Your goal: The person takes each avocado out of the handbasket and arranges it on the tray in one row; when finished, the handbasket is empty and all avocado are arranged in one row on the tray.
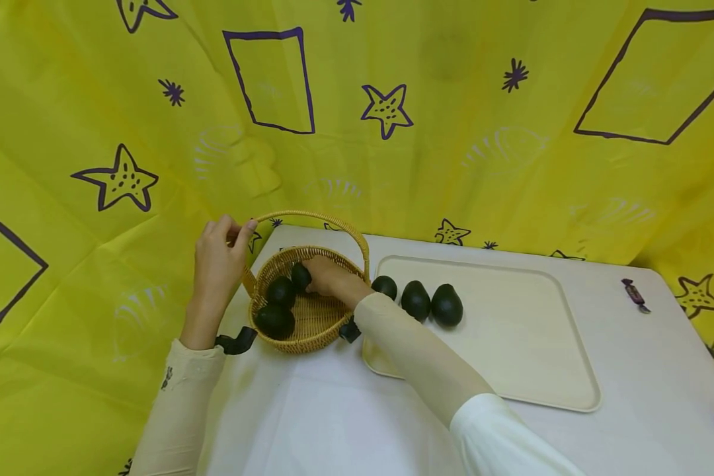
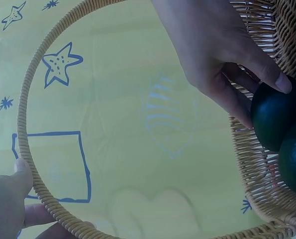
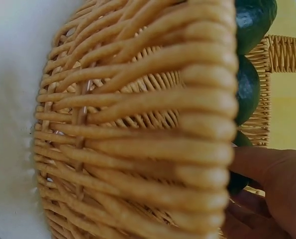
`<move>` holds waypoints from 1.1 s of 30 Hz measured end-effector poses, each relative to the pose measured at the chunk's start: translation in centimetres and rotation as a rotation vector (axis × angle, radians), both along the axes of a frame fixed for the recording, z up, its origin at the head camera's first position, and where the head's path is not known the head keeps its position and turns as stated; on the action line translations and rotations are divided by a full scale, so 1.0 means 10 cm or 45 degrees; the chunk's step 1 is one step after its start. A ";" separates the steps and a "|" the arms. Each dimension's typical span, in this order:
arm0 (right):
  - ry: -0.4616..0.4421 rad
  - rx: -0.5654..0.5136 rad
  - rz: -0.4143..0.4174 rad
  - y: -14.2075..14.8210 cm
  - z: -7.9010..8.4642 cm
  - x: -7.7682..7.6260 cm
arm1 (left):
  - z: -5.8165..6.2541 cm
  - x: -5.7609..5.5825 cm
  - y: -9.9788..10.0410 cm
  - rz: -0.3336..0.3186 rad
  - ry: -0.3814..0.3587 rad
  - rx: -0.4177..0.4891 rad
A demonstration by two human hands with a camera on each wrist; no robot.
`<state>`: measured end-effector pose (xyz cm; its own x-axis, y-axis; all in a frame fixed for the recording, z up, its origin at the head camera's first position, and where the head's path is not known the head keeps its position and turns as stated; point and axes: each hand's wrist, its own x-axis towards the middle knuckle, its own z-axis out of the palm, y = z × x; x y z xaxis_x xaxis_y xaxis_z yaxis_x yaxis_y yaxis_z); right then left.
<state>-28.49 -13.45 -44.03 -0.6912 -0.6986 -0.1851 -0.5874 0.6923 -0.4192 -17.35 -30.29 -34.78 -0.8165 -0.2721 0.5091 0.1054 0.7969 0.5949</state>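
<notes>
My left hand [image 1: 219, 261] grips the arched handle [image 2: 24, 119] of a wicker basket [image 1: 315, 336], thumb on one side and fingers behind. Reaching inside the basket, my right hand [image 1: 328, 276] holds an avocado [image 2: 274, 114] between thumb and fingers, near the far inner wall. Two more dark avocados [image 1: 276, 321] lie along the basket's left side. In the right wrist view the woven wall hides much of the inside, and part of my right hand [image 3: 274, 186] shows past the rim.
To the right lies a cream tray [image 1: 512, 330], with three avocados [image 1: 447, 306] in a row at its left end. A wrapped candy [image 1: 635, 295] sits on the white table [image 1: 309, 410] beyond the tray. A yellow patterned cloth [image 1: 333, 172] hangs behind.
</notes>
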 end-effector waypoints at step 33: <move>-0.030 -0.270 -0.021 0.15 0.15 0.17 | -0.01 0.00 0.00 0.008 -0.005 -0.009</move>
<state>-26.83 -11.90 -42.53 -0.7002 -0.7121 -0.0513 -0.5649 0.5965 -0.5702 -17.34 -30.28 -34.86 -0.8167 -0.2735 0.5081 0.0982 0.8019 0.5894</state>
